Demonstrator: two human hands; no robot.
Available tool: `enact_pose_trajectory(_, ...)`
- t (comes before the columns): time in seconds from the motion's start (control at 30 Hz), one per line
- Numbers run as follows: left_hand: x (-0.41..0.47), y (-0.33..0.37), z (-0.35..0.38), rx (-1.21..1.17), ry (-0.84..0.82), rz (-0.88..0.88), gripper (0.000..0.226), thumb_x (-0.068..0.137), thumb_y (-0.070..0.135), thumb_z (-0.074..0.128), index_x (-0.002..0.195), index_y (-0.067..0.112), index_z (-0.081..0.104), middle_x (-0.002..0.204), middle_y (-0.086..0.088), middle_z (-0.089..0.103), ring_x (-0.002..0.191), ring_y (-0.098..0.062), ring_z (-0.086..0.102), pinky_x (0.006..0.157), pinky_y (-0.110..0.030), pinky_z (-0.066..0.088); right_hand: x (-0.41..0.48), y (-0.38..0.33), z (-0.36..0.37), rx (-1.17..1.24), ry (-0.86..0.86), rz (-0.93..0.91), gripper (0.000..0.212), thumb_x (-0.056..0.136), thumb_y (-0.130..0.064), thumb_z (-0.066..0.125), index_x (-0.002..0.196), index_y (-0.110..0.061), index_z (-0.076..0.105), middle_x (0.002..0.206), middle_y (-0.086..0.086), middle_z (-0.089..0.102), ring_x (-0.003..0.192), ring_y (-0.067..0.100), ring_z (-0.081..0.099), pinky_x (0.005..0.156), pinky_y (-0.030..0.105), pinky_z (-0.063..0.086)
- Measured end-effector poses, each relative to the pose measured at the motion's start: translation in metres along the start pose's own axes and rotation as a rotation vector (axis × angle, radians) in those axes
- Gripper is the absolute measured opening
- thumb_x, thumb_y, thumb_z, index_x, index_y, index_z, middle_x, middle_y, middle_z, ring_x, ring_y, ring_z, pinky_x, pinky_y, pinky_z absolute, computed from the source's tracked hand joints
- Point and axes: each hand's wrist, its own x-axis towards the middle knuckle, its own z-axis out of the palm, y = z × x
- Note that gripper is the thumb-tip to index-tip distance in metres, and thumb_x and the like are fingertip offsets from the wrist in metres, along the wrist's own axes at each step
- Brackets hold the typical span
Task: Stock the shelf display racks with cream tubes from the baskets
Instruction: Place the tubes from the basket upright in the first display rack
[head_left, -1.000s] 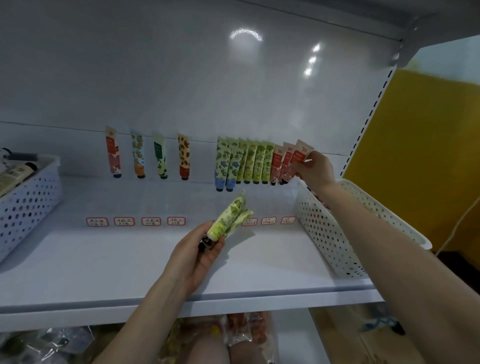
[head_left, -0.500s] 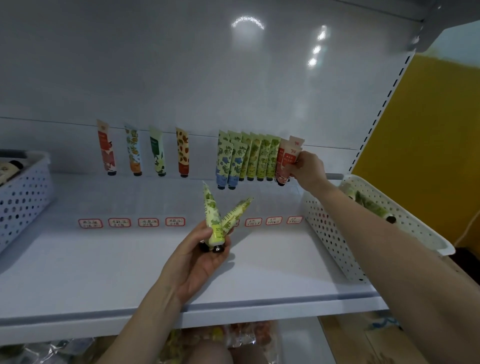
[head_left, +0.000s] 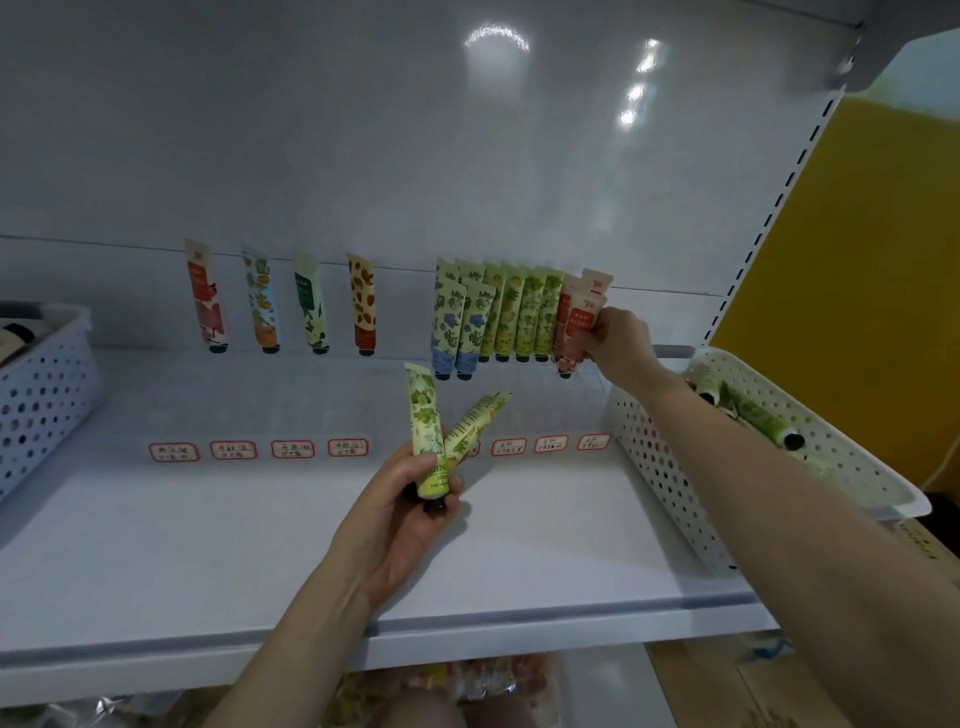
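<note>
My left hand (head_left: 402, 512) grips two yellow-green cream tubes (head_left: 428, 431) by their cap ends, fanned apart above the white shelf (head_left: 208, 545). My right hand (head_left: 618, 343) pinches a red cream tube (head_left: 581, 319) at the right end of the row standing against the shelf back. Beside it stand several green tubes (head_left: 524, 312) and two blue-flowered tubes (head_left: 460, 325). Further left stand single tubes, among them a red one (head_left: 205, 296) and a brown one (head_left: 362, 306).
A white perforated basket (head_left: 670, 467) at the right shelf end holds more green tubes (head_left: 758, 415). A second white basket (head_left: 41, 384) sits at the left edge. Red-framed labels (head_left: 234, 449) run along the shelf middle. A yellow wall (head_left: 857, 260) lies to the right.
My left hand has turned the two green tubes upright and spread them apart. My right hand has lowered the red tube down into the row.
</note>
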Motion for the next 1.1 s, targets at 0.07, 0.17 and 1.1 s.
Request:
enact_pose_trajectory(0.07,0.001,-0.001,0.001,0.000,0.002,0.004,0.034,0.070,0.009,0.054,0.104,0.006,0.056,0.096,-0.015,0.056,0.063,-0.015,0.051,0.047,-0.018,0.048,0.001,0.000,0.000,0.012,-0.005,0.002,0.016,0.090,-0.011,0.051,0.086,-0.001,0.063,0.083,0.009,0.065,0.067,0.019,0.056,0.052,0.019,0.039)
enact_pose_trajectory(0.17,0.002,0.000,0.002,0.011,-0.020,0.011,0.040,0.062,0.013,0.074,0.099,0.005,0.062,0.092,-0.016,0.061,0.056,-0.012,0.054,0.045,-0.018,0.047,0.001,-0.002,-0.001,-0.005,-0.020,-0.002,0.016,0.090,-0.010,0.050,0.087,-0.001,0.063,0.082,0.009,0.064,0.065,0.018,0.054,0.051,0.019,0.037)
enact_pose_trajectory(1.1,-0.005,0.004,0.022,0.103,0.113,0.047,0.029,0.087,-0.009,0.047,0.115,-0.004,0.053,0.080,-0.014,0.059,0.064,-0.014,0.058,0.050,-0.015,0.051,-0.019,-0.017,-0.025,0.017,-0.076,-0.025,0.024,0.094,-0.013,0.052,0.108,0.005,0.060,0.104,0.019,0.066,0.097,0.031,0.061,0.078,0.032,0.045)
